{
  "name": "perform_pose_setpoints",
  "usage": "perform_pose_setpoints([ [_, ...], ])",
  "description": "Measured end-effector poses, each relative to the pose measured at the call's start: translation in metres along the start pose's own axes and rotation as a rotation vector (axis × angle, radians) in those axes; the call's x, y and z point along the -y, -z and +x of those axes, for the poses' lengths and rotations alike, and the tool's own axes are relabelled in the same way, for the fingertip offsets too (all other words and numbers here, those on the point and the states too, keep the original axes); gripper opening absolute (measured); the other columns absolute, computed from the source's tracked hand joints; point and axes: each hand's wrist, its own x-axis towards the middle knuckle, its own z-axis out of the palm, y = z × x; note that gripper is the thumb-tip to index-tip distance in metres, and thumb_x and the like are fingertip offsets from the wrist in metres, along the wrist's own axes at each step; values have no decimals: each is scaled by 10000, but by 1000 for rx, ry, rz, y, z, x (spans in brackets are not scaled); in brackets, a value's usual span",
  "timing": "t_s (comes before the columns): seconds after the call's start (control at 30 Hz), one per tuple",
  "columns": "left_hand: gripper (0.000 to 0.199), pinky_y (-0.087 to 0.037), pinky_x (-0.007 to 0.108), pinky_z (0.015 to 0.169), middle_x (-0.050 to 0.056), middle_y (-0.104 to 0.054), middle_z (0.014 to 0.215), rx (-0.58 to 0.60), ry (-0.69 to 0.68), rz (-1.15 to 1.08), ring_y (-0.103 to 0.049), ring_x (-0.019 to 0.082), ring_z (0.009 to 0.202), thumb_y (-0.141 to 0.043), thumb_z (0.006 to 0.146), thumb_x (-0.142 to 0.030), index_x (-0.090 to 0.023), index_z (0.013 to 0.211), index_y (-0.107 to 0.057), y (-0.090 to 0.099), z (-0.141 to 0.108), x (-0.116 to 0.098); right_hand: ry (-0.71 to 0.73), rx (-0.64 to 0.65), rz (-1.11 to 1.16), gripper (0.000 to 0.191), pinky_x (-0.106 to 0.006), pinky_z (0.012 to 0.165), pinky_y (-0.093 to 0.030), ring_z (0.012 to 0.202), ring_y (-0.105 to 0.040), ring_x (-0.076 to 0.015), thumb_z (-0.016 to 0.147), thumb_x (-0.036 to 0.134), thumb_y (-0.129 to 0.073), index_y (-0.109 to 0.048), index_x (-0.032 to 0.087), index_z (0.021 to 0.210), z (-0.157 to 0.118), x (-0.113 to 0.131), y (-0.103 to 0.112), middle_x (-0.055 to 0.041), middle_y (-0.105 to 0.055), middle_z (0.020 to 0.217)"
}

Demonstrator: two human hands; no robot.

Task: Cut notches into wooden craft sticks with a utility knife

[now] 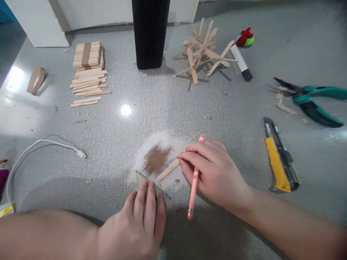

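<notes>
On the grey table, a wooden craft stick [168, 170] with a small rectangular mark lies over a whitish patch. My right hand [214, 169] pinches the stick's right end with its fingertips. A pink pencil [193, 191] is also held between that hand's fingers, point away from me and eraser toward me. Just left of the stick, my left hand [138, 216] has its fingers together, pressed on a thin, pale flat piece [140, 178] with a dark straight edge. The fingers cover most of this piece, so its kind is unclear.
Craft sticks [88, 79] lie stacked at the back left, near a paper band [35, 81] and white cable [40, 141]. A black block [150, 34] stands behind. Joined sticks [200, 50], a glue stick [241, 62], pliers [306, 95] and a yellow cutter [279, 162] are rightward.
</notes>
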Motion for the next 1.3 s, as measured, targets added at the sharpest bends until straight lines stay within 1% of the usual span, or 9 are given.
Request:
perform_pose_setpoints([
  [0.2, 376, -675, 352, 638, 253, -758, 1056, 10, -16, 55, -783, 341, 878, -425, 900, -132, -7, 1142, -683, 6, -6, -9, -53, 30, 18, 105, -415, 782, -444, 775, -582, -220, 785, 86, -620, -642, 165, 850, -2, 0, 0, -73, -638, 866],
  [0.3, 352, -662, 339, 608, 213, -778, 998, -7, -40, 59, -786, 322, 826, -456, 895, -154, -26, 1118, -698, 6, -7, -11, -79, 36, -3, 56, -406, 776, -434, 763, -568, -215, 817, 134, -636, -604, 180, 822, -1, 1, -1, -49, -620, 829],
  [0.4, 358, -654, 347, 626, 175, -780, 1035, -38, -51, 51, -779, 296, 794, -471, 914, -201, -47, 1135, -708, 3, -7, -10, -85, 52, 3, 77, -388, 770, -418, 735, -559, -194, 860, 163, -634, -571, 188, 823, -1, 0, -1, -21, -598, 792],
  [0.57, 379, -654, 370, 749, 164, -754, 1165, -64, -19, 86, -763, 295, 965, -451, 947, -214, -50, 1182, -698, -1, -6, -8, -107, 76, 31, 129, -392, 797, -419, 776, -565, -209, 781, 131, -604, -566, 179, 895, -3, 0, -1, -32, -610, 847],
  [0.67, 396, -653, 400, 776, 224, -706, 1252, -3, 99, 137, -743, 343, 1060, -443, 934, -173, -26, 1239, -648, 0, -6, -8, -122, 76, 13, 145, -398, 804, -413, 784, -559, -218, 741, 108, -587, -560, 176, 866, -3, 1, -1, -36, -596, 832],
  [0.77, 394, -655, 426, 775, 271, -671, 1281, 84, 195, 149, -723, 379, 1107, -448, 910, -152, -35, 1254, -599, 2, -8, -10, -126, 68, 2, 101, -392, 794, -399, 776, -560, -216, 758, 121, -605, -554, 175, 826, -2, 1, -1, -38, -595, 820],
  [0.93, 416, -660, 402, 771, 286, -685, 1235, 155, 151, 98, -732, 366, 1087, -470, 871, -154, -36, 1262, -549, 5, -12, -11, -62, 74, 52, 97, -356, 768, -377, 722, -563, -173, 866, 130, -604, -565, 181, 794, 1, 1, -2, -5, -608, 756],
  [1.13, 418, -648, 375, 687, 283, -733, 1110, 57, 39, 157, -778, 344, 925, -437, 869, -140, 12, 1222, -602, 7, -10, -9, -13, 73, 113, 119, -350, 782, -396, 723, -579, -161, 915, 112, -601, -620, 179, 819, 3, 1, -5, -9, -657, 781],
  [1.3, 377, -644, 303, 678, 183, -775, 1080, -170, -78, 162, -784, 275, 900, -425, 935, -156, -11, 1118, -721, 9, -1, 10, -12, 95, 152, 136, -360, 783, -419, 729, -593, -160, 929, 105, -583, -658, 180, 843, 4, -1, -3, -17, -677, 800],
])
